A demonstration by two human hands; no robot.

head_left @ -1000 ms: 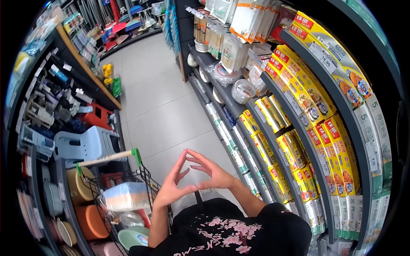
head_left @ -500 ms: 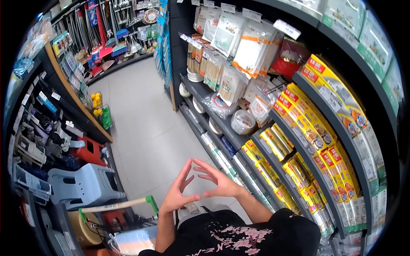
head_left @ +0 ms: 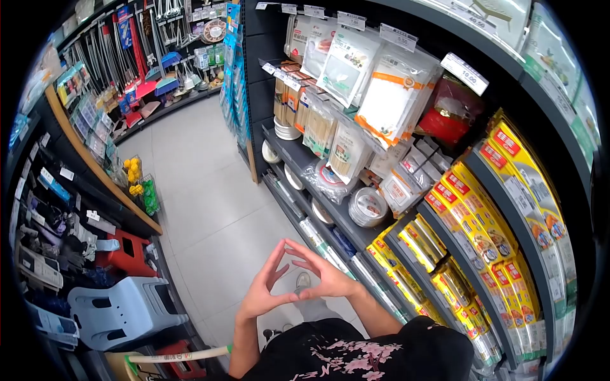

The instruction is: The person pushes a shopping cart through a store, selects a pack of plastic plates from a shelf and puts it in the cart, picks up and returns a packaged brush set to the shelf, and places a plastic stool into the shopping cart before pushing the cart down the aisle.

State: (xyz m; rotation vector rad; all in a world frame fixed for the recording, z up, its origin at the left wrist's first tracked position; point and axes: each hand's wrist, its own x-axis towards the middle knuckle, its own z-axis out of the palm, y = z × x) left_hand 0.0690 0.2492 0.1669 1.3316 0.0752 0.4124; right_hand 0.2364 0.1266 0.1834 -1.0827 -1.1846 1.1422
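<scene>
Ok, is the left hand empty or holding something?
Empty: the left hand is open with nothing in its grasp; floor shows between it and the right hand.

Beside the right hand [head_left: 327, 277], slim rolls [head_left: 329, 253] wrapped in white and green are laid flat in a line slanting from the centre toward the lower right. Nearest the left hand [head_left: 263, 293], a pale, printed cart handle [head_left: 181, 357] with green ends is seen, slightly tilted, at the lower left.
</scene>
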